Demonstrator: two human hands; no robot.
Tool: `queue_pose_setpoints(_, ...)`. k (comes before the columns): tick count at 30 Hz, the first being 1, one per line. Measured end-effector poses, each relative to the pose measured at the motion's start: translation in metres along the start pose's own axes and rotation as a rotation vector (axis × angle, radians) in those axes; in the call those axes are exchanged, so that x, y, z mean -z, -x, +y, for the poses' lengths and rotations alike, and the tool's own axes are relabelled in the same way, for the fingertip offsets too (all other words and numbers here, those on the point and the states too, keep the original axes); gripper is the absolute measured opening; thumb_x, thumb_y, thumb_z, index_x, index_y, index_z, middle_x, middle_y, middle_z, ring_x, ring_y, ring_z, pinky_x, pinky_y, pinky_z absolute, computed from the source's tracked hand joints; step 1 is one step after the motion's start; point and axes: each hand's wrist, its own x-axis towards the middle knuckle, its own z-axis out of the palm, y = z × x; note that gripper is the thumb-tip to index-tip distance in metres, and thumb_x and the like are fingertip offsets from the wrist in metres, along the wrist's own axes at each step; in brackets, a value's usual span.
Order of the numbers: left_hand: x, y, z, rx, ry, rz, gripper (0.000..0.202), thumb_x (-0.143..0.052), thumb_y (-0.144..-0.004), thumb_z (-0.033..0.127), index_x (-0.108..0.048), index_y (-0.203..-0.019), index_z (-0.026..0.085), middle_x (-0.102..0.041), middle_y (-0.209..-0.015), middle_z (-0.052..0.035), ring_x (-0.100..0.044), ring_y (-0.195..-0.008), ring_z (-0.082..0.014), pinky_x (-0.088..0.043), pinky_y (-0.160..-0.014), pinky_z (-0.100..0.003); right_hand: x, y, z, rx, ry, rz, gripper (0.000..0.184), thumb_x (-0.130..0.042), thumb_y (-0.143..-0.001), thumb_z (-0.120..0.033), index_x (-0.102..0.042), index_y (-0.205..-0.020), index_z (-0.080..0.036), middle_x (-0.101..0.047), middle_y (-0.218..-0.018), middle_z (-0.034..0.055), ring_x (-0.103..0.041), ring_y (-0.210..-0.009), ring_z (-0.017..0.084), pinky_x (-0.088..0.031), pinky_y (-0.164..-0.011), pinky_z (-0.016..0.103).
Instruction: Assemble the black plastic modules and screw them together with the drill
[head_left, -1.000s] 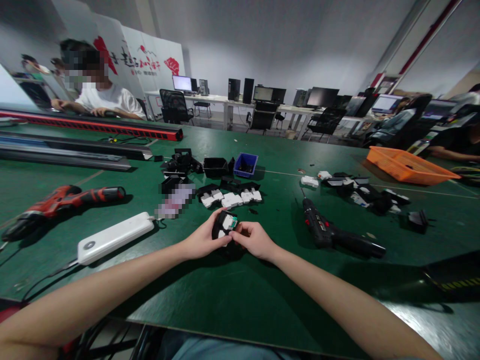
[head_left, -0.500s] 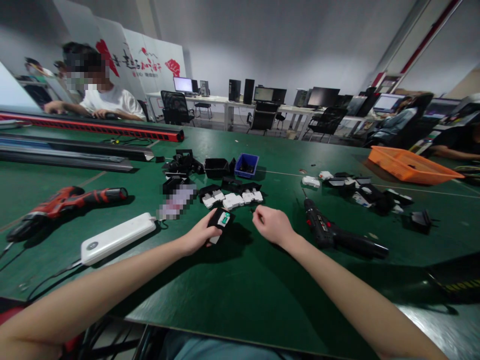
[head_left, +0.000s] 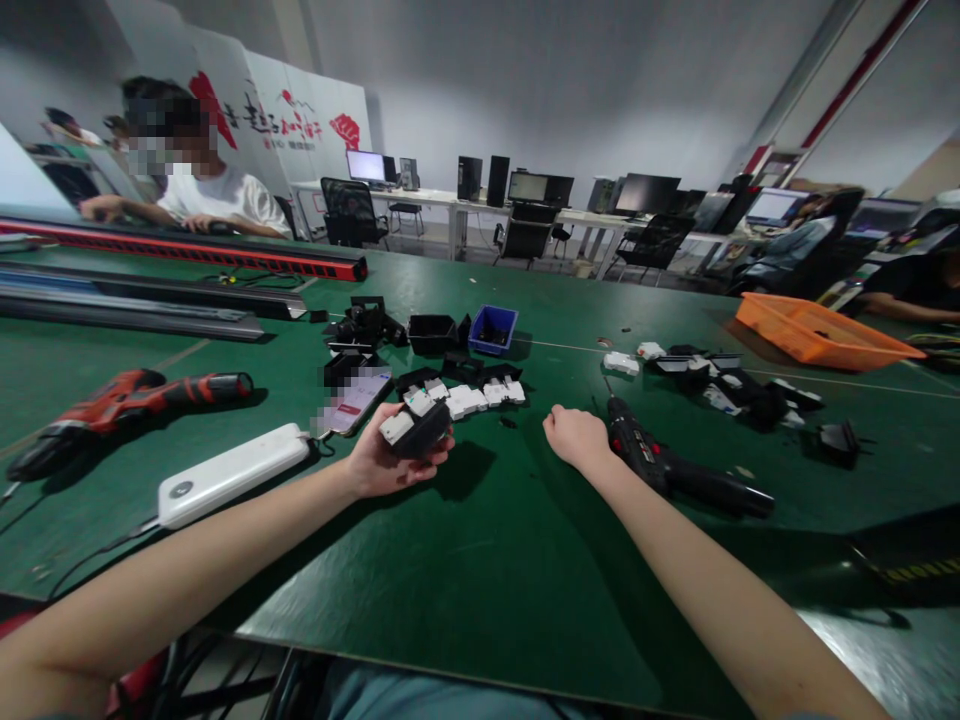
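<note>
My left hand [head_left: 379, 462] is palm up just above the green table [head_left: 480, 570], its fingers curled round a small black housing with a white insert [head_left: 411, 432]. My right hand [head_left: 576, 437] rests on the table as a loose fist, touching the near end of a black electric screwdriver [head_left: 675, 468]; what its fingers hold, if anything, is hidden. Beyond the left hand lies a cluster of white and black parts [head_left: 469, 392].
A white power bank [head_left: 231, 475], a phone [head_left: 352, 400] and a red drill [head_left: 120, 400] lie to the left. A blue bin [head_left: 491, 330] and a black bin [head_left: 432, 334] stand behind. An orange tray [head_left: 817, 332] sits far right. A person in a white shirt [head_left: 214, 195] works at the far left.
My right hand left the housing and moved right to the black screwdriver. My left hand turned palm up, keeping the housing.
</note>
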Motion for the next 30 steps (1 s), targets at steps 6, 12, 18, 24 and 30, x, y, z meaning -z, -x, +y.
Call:
queue_pose_setpoints(6, -0.004, -0.001, 0.0, 0.004, 0.035, -0.012, 0.057, -0.046, -0.08, 0.05, -0.058, -0.111, 0.004, -0.054, -0.076, -0.0095, -0.046, -0.059, -0.0145, -0.033, -0.045, -0.022, -0.002, -0.001, 0.002, 0.008, -0.014, -0.007, 0.037, -0.033, -0.096, -0.03, -0.064, -0.101, -0.012, -0.07, -0.098, 0.0186, -0.068, -0.093, 0.029, -0.046, -0.079, 0.037)
queue_pose_setpoints(12, -0.002, -0.003, 0.0, -0.025, -0.015, -0.02, 0.055, -0.043, -0.082, 0.048, -0.059, -0.108, 0.002, -0.048, -0.068, -0.006, -0.043, -0.055, -0.014, -0.034, -0.046, -0.023, -0.005, -0.002, 0.004, 0.017, -0.02, 0.014, 0.036, -0.033, -0.095, -0.03, -0.064, -0.099, -0.012, -0.07, -0.093, 0.017, -0.068, -0.089, 0.03, -0.047, -0.074, 0.036)
queue_pose_setpoints(18, -0.004, -0.002, -0.002, -0.052, -0.044, -0.04, 0.058, -0.04, -0.084, 0.05, -0.059, -0.11, 0.002, -0.05, -0.065, -0.0062, -0.044, -0.054, -0.0152, -0.036, -0.049, -0.026, -0.004, -0.002, 0.005, 0.024, -0.035, 0.01, 0.036, -0.034, -0.095, -0.032, -0.064, -0.097, -0.012, -0.07, -0.091, 0.016, -0.068, -0.086, 0.028, -0.046, -0.072, 0.034)
queue_pose_setpoints(24, -0.004, -0.003, -0.002, -0.071, -0.068, -0.032, 0.054, -0.04, -0.083, 0.05, -0.06, -0.107, 0.005, -0.053, -0.065, -0.0077, -0.047, -0.054, -0.0168, -0.036, -0.047, -0.027, -0.001, -0.001, 0.004, 0.029, -0.062, -0.016, 0.037, -0.033, -0.095, -0.03, -0.064, -0.099, -0.011, -0.069, -0.091, 0.0172, -0.067, -0.087, 0.028, -0.045, -0.073, 0.034)
queue_pose_setpoints(30, 0.0, -0.003, -0.002, -0.052, -0.086, -0.017, 0.057, -0.042, -0.084, 0.052, -0.059, -0.113, 0.005, -0.059, -0.073, -0.0099, -0.054, -0.056, -0.0169, -0.041, -0.048, -0.026, 0.017, -0.001, 0.011, 0.184, -0.155, -0.153, 0.034, -0.04, -0.092, -0.035, -0.065, -0.081, -0.015, -0.068, -0.083, 0.0102, -0.063, -0.074, 0.02, -0.04, -0.063, 0.028)
